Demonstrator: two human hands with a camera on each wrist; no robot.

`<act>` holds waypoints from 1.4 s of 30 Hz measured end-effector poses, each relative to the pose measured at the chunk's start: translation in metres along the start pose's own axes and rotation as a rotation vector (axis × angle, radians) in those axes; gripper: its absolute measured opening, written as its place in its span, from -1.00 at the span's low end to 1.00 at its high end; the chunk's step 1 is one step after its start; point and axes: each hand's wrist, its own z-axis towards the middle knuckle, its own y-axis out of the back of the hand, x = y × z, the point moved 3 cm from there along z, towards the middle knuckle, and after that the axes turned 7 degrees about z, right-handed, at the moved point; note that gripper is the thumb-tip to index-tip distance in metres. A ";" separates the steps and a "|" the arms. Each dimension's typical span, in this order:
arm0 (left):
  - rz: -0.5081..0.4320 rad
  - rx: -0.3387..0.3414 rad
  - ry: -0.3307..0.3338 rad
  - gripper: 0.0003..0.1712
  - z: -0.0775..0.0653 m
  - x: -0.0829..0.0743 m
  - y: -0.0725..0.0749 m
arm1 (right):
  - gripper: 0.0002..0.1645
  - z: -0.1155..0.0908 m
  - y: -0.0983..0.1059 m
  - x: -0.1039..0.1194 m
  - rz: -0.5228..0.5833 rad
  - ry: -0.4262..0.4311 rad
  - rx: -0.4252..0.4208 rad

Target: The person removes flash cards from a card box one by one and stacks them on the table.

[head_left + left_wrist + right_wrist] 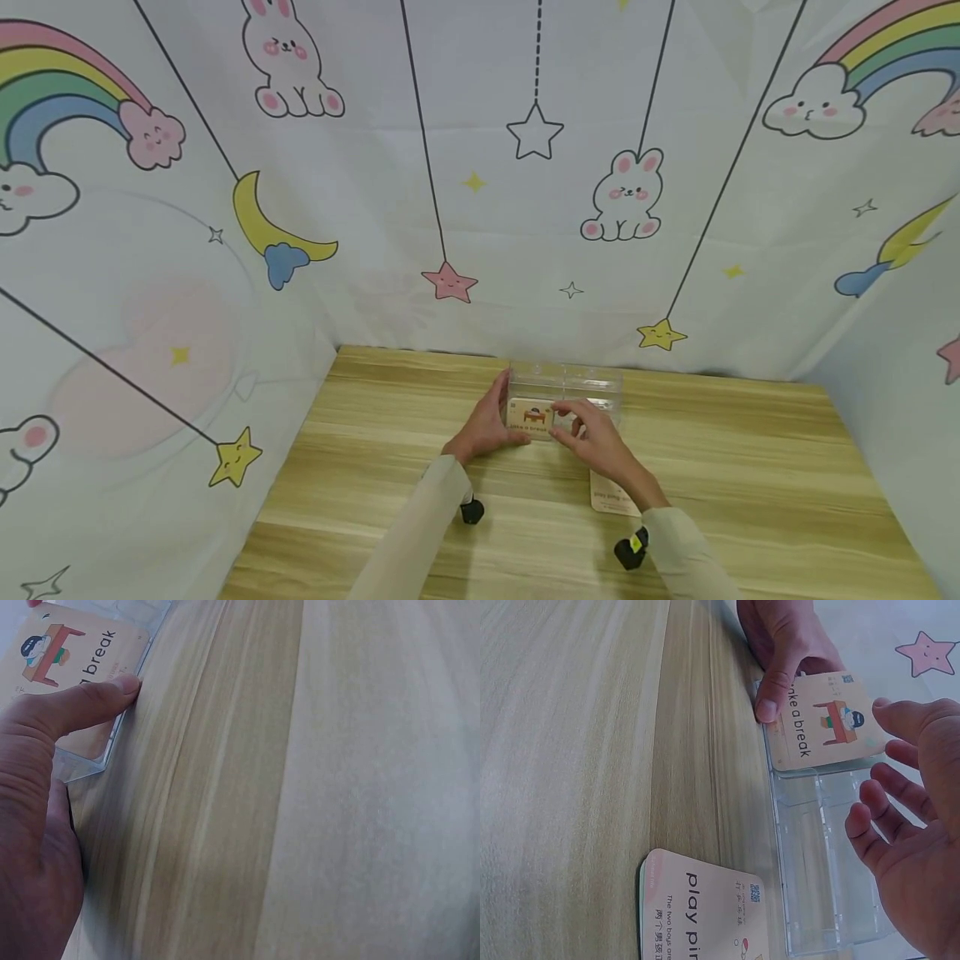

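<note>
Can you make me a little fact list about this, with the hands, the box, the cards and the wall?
Left hand: grips the left end of the clear box
Right hand: fingertips at the "take a break" card's right edge; touching or not is hard to tell
Box: see-through, with compartments
First card: at the box's left end, showing someone at a red desk
Second card: on the wooden table, "play" visible
Wall: white backdrop with bunnies, stars

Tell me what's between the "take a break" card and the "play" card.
Past the break card, the near wall of the clear box, then bare tabletop up to the play card. Right wrist view shows it.
</note>
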 end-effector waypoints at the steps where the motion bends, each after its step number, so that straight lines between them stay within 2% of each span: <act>1: -0.004 -0.003 -0.001 0.54 0.000 0.000 0.000 | -0.53 0.000 0.000 0.000 0.003 0.001 -0.004; 7: -0.021 -0.012 -0.012 0.54 -0.001 -0.002 0.000 | -0.58 0.000 -0.002 -0.002 0.050 -0.014 -0.009; 14: 0.002 0.007 0.000 0.53 -0.002 -0.005 0.000 | -0.61 -0.001 -0.006 -0.003 0.116 -0.061 0.018; 22: 0.030 0.004 -0.015 0.51 -0.003 -0.006 0.000 | -0.68 0.002 -0.012 -0.001 0.069 0.031 0.040; 33: 0.020 -0.004 -0.022 0.50 -0.003 -0.006 0.000 | -0.65 0.004 -0.009 0.008 0.051 0.008 0.046; 38: 0.005 -0.025 -0.052 0.51 -0.002 -0.006 0.001 | -0.65 0.007 -0.002 0.011 0.049 0.063 0.019; 42: -0.015 -0.015 -0.045 0.51 -0.001 -0.004 0.001 | -0.65 0.007 0.005 0.014 0.040 0.076 0.002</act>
